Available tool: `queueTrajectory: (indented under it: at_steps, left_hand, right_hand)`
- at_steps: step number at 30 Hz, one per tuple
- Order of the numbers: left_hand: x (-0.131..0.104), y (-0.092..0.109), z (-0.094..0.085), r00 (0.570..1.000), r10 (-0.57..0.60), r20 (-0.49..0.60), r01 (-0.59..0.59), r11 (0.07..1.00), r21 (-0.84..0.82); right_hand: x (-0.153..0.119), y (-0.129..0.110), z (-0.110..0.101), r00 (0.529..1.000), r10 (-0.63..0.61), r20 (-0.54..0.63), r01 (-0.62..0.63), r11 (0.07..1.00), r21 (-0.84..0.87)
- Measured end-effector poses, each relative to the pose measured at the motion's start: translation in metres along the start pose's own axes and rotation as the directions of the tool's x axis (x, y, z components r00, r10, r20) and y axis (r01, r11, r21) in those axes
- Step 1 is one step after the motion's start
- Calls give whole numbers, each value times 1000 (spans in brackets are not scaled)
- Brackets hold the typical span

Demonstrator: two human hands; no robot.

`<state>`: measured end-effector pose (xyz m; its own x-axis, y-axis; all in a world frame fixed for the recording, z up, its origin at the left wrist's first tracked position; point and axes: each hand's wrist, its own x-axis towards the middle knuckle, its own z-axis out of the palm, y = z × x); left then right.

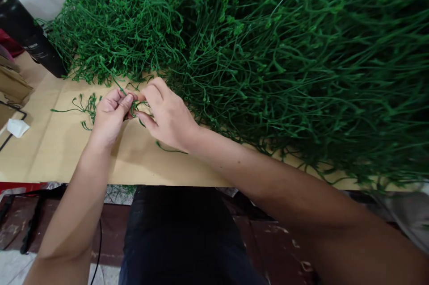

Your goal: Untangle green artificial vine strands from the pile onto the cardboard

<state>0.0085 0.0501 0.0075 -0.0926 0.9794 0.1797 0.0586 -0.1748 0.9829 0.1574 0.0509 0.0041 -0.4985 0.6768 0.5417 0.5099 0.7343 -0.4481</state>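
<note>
My left hand point(114, 113) is closed, its thumb and fingers pinching thin green artificial plant stems point(133, 107). Close against it on the right, my right hand point(167, 113) curls with its thumb and index finger at the same stems. Whether those right fingertips grip a stem or only touch it is partly hidden. A small bunch of green sprigs point(87, 108) lies on the tabletop just left of my left hand. Below my right hand, one loose stem point(170, 148) rests on the surface.
A large heap of green artificial stems point(251, 52) covers the back and right of the tan table point(80, 160). A black bottle point(33, 35) leans at the upper left. Cardboard point(13, 81) and a crumpled white paper point(17, 127) lie at the left edge.
</note>
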Motion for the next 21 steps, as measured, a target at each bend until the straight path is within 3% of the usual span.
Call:
queueTrajectory:
  at_steps: [13, 21]
  left_hand:
    - [-1, -2, -1, 999, 11, 30, -11, 1000, -6]
    - [2, -9, -3, 991, 104, 79, -103, 995, -15]
  right_hand:
    - [2, 5, 3, 995, 68, 77, -70, 997, 27]
    - [2, 4, 0, 995, 83, 56, -84, 996, 13]
